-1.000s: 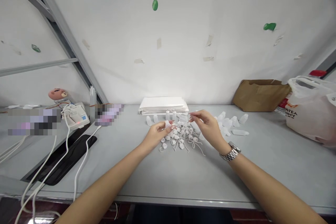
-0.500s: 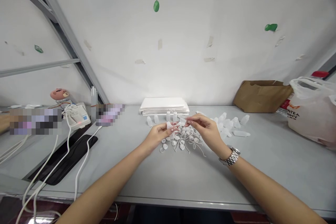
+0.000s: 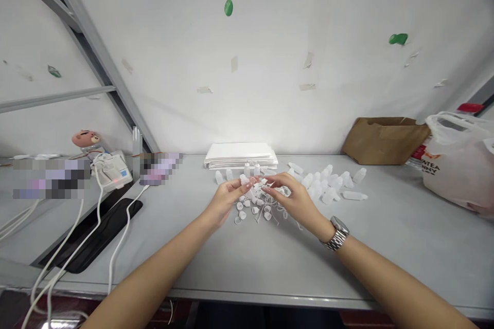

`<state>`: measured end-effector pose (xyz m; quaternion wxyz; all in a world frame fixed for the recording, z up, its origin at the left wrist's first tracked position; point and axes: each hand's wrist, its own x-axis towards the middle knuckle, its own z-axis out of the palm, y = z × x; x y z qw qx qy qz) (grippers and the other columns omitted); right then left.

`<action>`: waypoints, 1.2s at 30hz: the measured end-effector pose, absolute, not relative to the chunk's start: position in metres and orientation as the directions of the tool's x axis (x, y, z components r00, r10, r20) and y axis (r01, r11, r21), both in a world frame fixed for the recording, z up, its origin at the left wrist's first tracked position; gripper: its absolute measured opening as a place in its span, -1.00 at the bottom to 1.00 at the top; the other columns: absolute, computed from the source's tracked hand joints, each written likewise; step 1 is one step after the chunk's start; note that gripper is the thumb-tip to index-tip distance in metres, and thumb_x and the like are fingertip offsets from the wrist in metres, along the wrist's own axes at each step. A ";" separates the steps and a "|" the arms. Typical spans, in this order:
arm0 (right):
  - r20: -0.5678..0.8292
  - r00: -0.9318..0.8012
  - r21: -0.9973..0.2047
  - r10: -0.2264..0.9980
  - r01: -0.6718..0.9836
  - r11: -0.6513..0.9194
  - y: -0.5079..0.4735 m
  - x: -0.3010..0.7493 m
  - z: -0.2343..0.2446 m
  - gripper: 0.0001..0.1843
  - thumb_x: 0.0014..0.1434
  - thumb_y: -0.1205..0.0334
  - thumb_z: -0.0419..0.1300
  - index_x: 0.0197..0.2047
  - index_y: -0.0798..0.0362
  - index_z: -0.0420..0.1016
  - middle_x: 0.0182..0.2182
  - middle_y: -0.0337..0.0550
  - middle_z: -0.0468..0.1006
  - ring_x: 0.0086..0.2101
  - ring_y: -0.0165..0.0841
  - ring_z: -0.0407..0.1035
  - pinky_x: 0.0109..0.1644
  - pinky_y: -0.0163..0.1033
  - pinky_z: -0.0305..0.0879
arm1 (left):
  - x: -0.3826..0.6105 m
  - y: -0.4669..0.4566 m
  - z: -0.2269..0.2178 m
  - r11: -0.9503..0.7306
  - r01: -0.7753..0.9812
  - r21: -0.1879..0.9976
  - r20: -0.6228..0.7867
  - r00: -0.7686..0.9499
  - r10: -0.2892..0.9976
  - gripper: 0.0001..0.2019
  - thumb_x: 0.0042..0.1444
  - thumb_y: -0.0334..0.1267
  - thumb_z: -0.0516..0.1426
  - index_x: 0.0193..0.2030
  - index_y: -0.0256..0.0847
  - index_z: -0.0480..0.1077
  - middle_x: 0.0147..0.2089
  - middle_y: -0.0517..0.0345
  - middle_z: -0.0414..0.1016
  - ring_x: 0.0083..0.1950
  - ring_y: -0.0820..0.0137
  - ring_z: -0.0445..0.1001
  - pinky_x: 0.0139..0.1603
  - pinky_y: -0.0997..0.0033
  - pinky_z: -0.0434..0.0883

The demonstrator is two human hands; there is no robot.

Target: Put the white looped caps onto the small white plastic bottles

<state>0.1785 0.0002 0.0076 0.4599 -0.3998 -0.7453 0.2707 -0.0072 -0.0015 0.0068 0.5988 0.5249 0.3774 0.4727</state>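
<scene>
Right fingers [image 3: 278, 179] leftward, "NTEA" bag [image 3: 459, 164]

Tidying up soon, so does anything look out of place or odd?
Tape scraps dot the wall like leftovers. One bottle lies flat at the right, while those by the white stack stand upright.

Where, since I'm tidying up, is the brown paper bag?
In the head view, the brown paper bag sits on the right, near the wall, just left of the white plastic bag.
</scene>
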 end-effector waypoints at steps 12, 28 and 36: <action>0.504 -0.141 -0.746 0.852 0.425 0.512 0.003 0.183 0.012 -0.81 0.12 0.15 0.11 -0.36 -0.01 0.52 -0.44 -0.15 0.47 -0.38 -0.32 0.35 -0.27 -0.19 0.27 | -0.004 -0.003 0.003 -0.170 0.115 0.979 0.157 0.114 0.981 -0.68 -0.03 -0.10 0.16 -0.16 -0.22 0.44 -0.06 0.03 0.49 -0.04 0.26 0.41 -0.02 0.30 0.32; 0.056 -0.201 -0.981 0.978 0.169 0.091 0.002 0.177 0.017 -0.82 -0.05 0.16 0.21 -0.46 0.09 0.54 -0.62 -0.24 0.45 -0.54 -0.44 0.29 -0.42 -0.28 0.24 | -0.007 -0.004 -0.014 -0.477 0.653 0.589 0.452 0.223 0.864 -0.71 0.07 -0.20 0.08 -0.04 -0.05 0.37 -0.11 0.12 0.48 -0.11 0.30 0.38 -0.09 0.32 0.30; 0.063 -0.251 -0.969 0.966 0.216 0.120 0.000 0.176 0.019 -0.81 -0.05 0.14 0.19 -0.54 0.08 0.51 -0.62 -0.24 0.42 -0.58 -0.46 0.25 -0.47 -0.30 0.20 | -0.008 -0.003 -0.018 -0.515 0.694 0.503 0.495 0.257 0.830 -0.61 0.08 -0.13 0.08 0.08 -0.02 0.29 -0.29 0.15 0.46 -0.27 0.36 0.36 -0.17 0.38 0.29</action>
